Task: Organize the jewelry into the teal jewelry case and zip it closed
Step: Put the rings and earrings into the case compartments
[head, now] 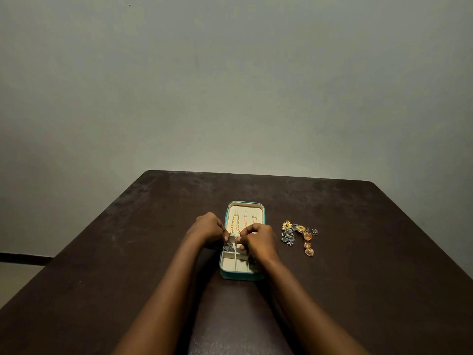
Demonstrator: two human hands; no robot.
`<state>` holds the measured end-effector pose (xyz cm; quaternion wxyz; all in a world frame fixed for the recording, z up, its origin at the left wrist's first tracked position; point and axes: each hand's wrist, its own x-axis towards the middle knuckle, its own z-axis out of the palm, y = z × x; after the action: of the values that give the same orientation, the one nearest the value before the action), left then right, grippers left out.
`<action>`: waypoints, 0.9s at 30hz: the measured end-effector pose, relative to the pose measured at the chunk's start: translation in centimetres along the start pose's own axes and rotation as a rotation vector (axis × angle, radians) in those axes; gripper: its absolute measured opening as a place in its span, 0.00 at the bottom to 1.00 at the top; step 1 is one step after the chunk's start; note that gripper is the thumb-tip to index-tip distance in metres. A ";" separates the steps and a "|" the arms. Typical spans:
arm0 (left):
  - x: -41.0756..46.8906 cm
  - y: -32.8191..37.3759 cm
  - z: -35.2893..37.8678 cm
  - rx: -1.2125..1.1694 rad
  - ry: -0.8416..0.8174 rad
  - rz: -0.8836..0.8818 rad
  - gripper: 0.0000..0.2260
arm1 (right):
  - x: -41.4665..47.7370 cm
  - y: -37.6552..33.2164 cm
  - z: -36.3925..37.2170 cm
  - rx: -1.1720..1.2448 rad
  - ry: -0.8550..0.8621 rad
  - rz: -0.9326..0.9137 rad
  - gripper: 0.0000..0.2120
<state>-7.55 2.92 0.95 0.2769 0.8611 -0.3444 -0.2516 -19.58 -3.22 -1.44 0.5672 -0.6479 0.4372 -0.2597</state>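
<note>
Over the open teal jewelry case point(242, 275), left hand point(208, 228) and right hand point(259, 240) pinch a small silver piece point(232, 234) together, apparently seating it; loose earrings point(298, 235) wait on the bench point(128, 252).

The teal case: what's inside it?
The case holds a gold chain on its far half and dark earrings in a compartment. Both hands cover the middle.

Right hand point(261, 243) hides case point(242, 276) middle compartments; item pinched between fingertips too small, perhaps ring.
</note>
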 end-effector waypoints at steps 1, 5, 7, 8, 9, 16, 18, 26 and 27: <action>-0.1 0.1 -0.1 -0.002 -0.031 -0.003 0.04 | -0.1 -0.1 0.0 0.003 -0.002 0.001 0.11; -0.1 0.2 0.0 0.040 -0.062 -0.016 0.06 | -0.2 -0.3 0.0 -0.008 -0.002 -0.008 0.11; 0.0 0.0 0.3 0.065 -0.043 -0.026 0.07 | -0.2 -0.3 -0.1 -0.008 -0.008 -0.008 0.11; 0.2 0.0 0.6 0.071 -0.032 -0.037 0.07 | -0.2 -0.2 0.0 -0.006 -0.012 -0.007 0.11; 0.2 -0.1 0.7 0.081 -0.011 -0.048 0.07 | -0.1 -0.2 0.0 -0.004 -0.014 -0.005 0.12; 0.0 0.4 1.5 0.241 0.106 -0.048 0.14 | -0.4 -0.4 -0.3 0.010 -0.011 -0.004 0.12; 0.1 0.6 1.3 0.260 0.075 -0.044 0.15 | -0.3 -0.3 -0.3 0.000 -0.015 -0.004 0.12; 0.6 1.1 2.3 0.509 0.036 0.070 0.17 | -0.2 -0.3 -0.3 0.003 -0.033 0.003 0.12; 0.5 1.3 2.4 0.536 0.039 0.065 0.18 | -0.2 -0.3 -0.3 0.010 -0.037 0.004 0.12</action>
<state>-9.28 1.03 -0.09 0.0537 0.8969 -0.4206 -0.1257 -19.88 -3.20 -1.06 0.5787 -0.6490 0.4266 -0.2488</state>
